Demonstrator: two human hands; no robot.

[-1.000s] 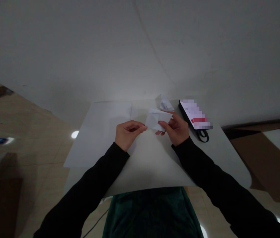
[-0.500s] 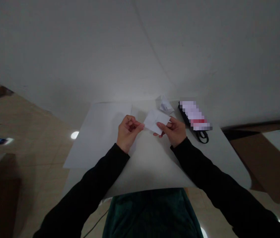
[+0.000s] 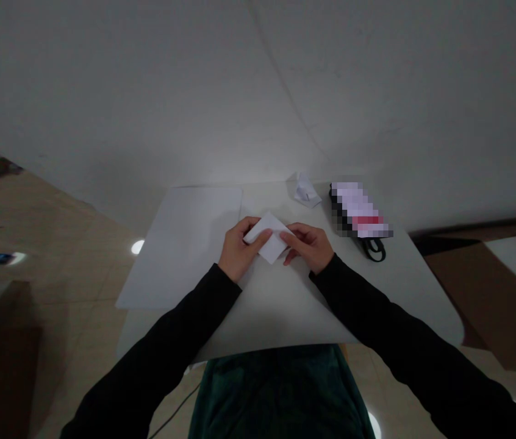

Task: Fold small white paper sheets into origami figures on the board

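A small folded white paper (image 3: 271, 246), diamond-shaped from my viewpoint, is held between both hands over the table. My left hand (image 3: 240, 247) grips its left corner, thumb on top and fingers behind. On the right corner, my right hand (image 3: 310, 246) pinches it with the thumb over the upper face; some of its fingers are hidden under the paper. Beyond my hands lies a folded white paper piece (image 3: 306, 191) close to the wall. Large white sheets (image 3: 175, 244) lie flat to the left of my left hand.
The white table (image 3: 280, 317) stands against a grey wall (image 3: 240, 91). At its right back lies a dark-edged object with a blurred face (image 3: 361, 210) and a black strap loop (image 3: 374, 249). A green cloth (image 3: 280, 390) shows below the front edge. A brown box (image 3: 491, 292) is at the right.
My left hand has moved from beside the paper's left edge to grip its corner. The paper has shifted left and turned to a diamond, with my right hand moving along slightly.
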